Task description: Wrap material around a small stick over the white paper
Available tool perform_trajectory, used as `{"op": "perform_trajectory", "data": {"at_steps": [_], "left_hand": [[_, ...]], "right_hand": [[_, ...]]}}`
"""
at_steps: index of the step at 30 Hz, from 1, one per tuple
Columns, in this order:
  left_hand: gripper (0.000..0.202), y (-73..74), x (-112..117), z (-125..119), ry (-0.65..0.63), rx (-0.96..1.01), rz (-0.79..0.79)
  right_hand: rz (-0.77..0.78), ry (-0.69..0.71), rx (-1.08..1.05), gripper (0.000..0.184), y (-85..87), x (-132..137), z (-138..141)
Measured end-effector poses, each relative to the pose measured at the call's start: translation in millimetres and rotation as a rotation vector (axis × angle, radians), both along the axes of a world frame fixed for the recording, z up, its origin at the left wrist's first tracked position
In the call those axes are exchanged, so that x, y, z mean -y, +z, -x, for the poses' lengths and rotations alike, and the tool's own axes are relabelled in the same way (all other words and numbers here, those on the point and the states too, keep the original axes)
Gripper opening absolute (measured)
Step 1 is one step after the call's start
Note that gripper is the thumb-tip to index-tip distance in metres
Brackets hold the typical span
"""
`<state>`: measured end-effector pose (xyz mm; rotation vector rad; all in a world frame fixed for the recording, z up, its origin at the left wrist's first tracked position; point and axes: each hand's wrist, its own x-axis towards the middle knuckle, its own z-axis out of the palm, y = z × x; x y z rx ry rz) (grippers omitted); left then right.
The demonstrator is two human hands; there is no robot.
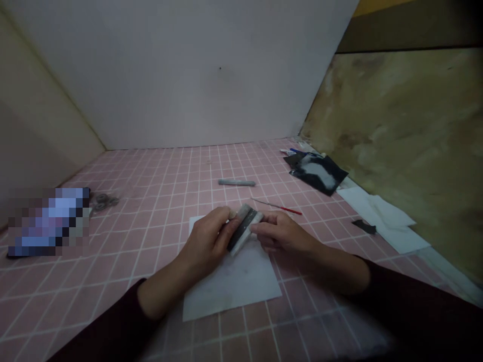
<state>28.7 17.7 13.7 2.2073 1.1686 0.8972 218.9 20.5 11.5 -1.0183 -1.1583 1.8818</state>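
Note:
Above a white sheet of paper [230, 289], I hold a small rectangular block [244, 230], tilted, with pale grey sides and a dark band along its middle. My left hand [207, 236] is closed around its left side, thumb lying on the top face. The fingers of my right hand [281, 231] are pinched at the block's right edge, several of them curled beneath. A thin tool with a red handle [290, 209] lies just beyond my right hand. Farther off is a grey-green bar [236, 182]. The block's underside is hidden.
Black sandpaper sheets [332, 176] dusted white lie at the back right, near white papers [392, 231] and a small dark scrap [364, 226]. A pixelated device [49, 221] stands at the left beside grey rings [103, 201]. Walls bound the pink tiled surface [151, 171].

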Motion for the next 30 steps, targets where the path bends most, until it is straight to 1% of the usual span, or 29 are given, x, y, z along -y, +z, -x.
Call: {"op": "perform_trajectory", "data": {"at_steps": [4, 7, 9, 11, 13, 16, 20, 23, 27, 30], "left_hand": [[0.022, 1.2, -0.7, 0.2, -0.01, 0.081, 0.057], [0.018, -3.0, -1.7, 0.9, -0.038, 0.165, 0.117], [0.012, -5.6, -1.6, 0.6, -0.054, 0.269, 0.216], [0.009, -6.8, -1.5, -0.7, -0.07, 0.399, 0.344], [0.016, -6.7, -2.0, -2.5, -0.068, 0.512, 0.462], [0.025, -5.7, -3.9, -4.8, -0.042, 0.59, 0.573], [0.032, -6.9, -5.2, -6.7, -0.052, 0.615, 0.645], [0.033, -8.9, -3.8, -8.8, -0.069, 0.617, 0.696], [0.03, -9.0, -1.9, -11.4, -0.057, 0.615, 0.654], [0.031, -7.4, -2.4, -11.2, -0.027, 0.626, 0.611]], "right_hand": [[-0.037, 0.021, 0.001, 0.023, -3.0, -3.9, -3.2], [0.009, 0.027, -0.022, 0.02, -4.4, -6.0, -3.9], [0.034, 0.02, -0.035, 0.02, -4.2, -6.0, -3.3], [0.019, 0.018, -0.031, 0.022, -3.3, -5.1, -2.6], [-0.009, 0.022, -0.016, 0.023, -2.4, -3.9, -2.0], [-0.039, 0.022, 0.007, 0.022, -2.1, -2.7, -1.9], [-0.062, 0.035, -0.001, 0.017, -3.7, -1.9, -2.1], [-0.096, 0.032, -0.001, 0.017, -4.3, -1.6, -1.2], [-0.121, 0.031, 0.101, 0.027, -4.3, -2.1, 0.0], [-0.139, 0.038, 0.163, 0.027, -5.3, -2.7, -1.2]]}}
